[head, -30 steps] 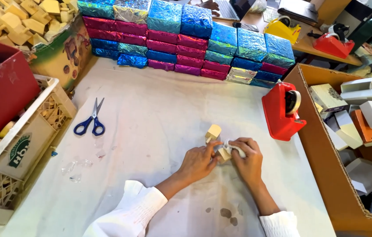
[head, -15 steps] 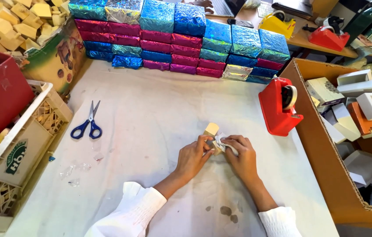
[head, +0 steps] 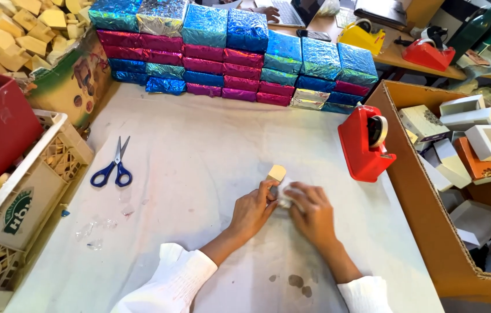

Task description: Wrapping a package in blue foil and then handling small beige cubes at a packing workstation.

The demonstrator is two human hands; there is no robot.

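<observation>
You are pinching a small pale block (head: pixel 277 173) between both hands, left hand (head: pixel 252 210) and right hand (head: pixel 314 213), fingers pressing clear wrap around it at mid-tabletop (head: pixel 199 145); the wrapping is looking only begun. One pair of blue scissors (head: pixel 113 168) and one red tape dispenser (head: pixel 366 142) are flanking you, foil-wrapped blocks (head: pixel 228 52) stacking behind.

Worktop (head: pixel 210 145) covered in a pale, creased sheet, with dark stains near the front edge. Blue-handled scissors (head: pixel 112 169) lie left of centre, blades pointing away. Red tape dispenser (head: pixel 366 143) stands at right. Rows of foil-wrapped blocks (head: pixel 239 55), blue, pink and silver, are stacked along the far edge. Small pale wooden block (head: pixel 276 173) sits mid-worktop. Clear scraps (head: pixel 92 229) lie front left.
</observation>
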